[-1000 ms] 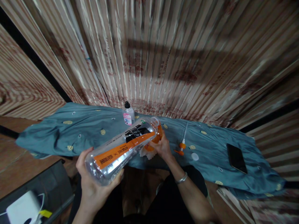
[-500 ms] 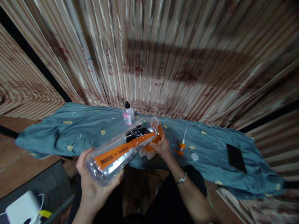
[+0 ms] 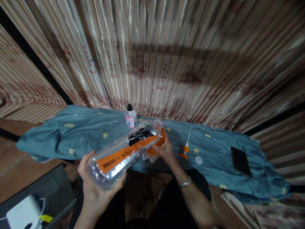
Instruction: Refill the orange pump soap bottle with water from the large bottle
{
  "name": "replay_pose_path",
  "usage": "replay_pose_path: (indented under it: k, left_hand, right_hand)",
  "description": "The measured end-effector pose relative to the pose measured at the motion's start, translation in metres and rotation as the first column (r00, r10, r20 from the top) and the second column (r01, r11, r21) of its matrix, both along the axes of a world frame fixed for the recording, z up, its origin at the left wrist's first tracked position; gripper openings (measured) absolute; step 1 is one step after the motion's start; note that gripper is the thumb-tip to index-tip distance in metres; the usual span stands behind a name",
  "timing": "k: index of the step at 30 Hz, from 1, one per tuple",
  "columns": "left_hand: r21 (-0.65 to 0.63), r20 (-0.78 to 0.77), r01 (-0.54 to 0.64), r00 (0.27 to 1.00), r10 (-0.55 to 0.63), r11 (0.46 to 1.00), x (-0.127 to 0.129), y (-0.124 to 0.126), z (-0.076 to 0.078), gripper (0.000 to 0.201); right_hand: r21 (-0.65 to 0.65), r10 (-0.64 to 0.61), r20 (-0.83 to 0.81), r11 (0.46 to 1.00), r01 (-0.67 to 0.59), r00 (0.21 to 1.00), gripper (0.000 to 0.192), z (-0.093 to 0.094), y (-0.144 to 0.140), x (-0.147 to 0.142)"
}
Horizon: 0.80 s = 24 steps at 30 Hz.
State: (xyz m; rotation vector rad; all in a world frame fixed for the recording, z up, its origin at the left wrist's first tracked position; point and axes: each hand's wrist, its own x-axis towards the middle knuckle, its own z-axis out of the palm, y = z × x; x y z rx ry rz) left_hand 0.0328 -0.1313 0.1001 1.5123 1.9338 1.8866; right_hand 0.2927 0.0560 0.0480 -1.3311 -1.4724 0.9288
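wall: striped pleated curtain (image 3: 166,63) (shadow-crossed) | table: teal cloth (image 3: 78,133) | floor: brown (image 3: 14,171)

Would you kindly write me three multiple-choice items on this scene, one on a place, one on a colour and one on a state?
1. Where does the phone lie?
A. on the cloth, far right
B. on the floor
C. beside the small bottle

2. What colour is the band on the big bottle?
A. green
B. orange
C. purple

3. How is the big bottle held?
A. upright on the cloth
B. lying untouched
C. tilted off the cloth, in both hands

Answers:
1. A: the dark phone rests on the blue cloth at the right end, well away from the small bottle.
2. B: an orange stripe runs along the clear body.
3. C: the left hand cups the base and the right hand grips the orange top end, with the bottle slanted above the cloth's edge.
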Motion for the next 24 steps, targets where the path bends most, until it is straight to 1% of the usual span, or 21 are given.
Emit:
replay_pose_path:
  k: [3, 8, 13, 17, 24]
  left_hand:
    - [-0.039, -0.008, 0.039, 0.999, -0.040, 0.998, -0.008, -0.002, -0.005, 0.114]
    - [-0.036, -0.034, 0.038, 0.999, -0.039, 0.999, -0.013, -0.004, -0.010, 0.114]
    - [-0.036, 0.021, 0.041, 0.999, -0.040, 0.999, -0.009, -0.003, -0.006, 0.113]
    - [-0.026, -0.023, 0.041, 0.999, -0.042, 0.999, -0.007, -0.002, -0.002, 0.111]
    - [-0.027, -0.045, 0.032, 0.998, -0.033, 0.999, -0.008, -0.001, -0.005, 0.112]
  right_hand:
    - [0.014, -0.006, -0.009, 1.000, 0.006, 1.000, 0.083, -0.001, 0.000, 0.000]
    - [0.010, 0.002, -0.011, 1.000, -0.002, 1.000, 0.081, -0.001, 0.000, 0.000]
    - [0.004, -0.014, -0.004, 1.000, 0.014, 1.000, 0.085, -0.001, 0.000, 0.000]
    - [0.007, -0.018, -0.003, 1.000, 0.018, 1.000, 0.081, 0.000, 0.000, 0.000]
    - [-0.022, -0.010, -0.003, 1.000, 0.010, 1.000, 0.080, 0.001, 0.000, 0.000]
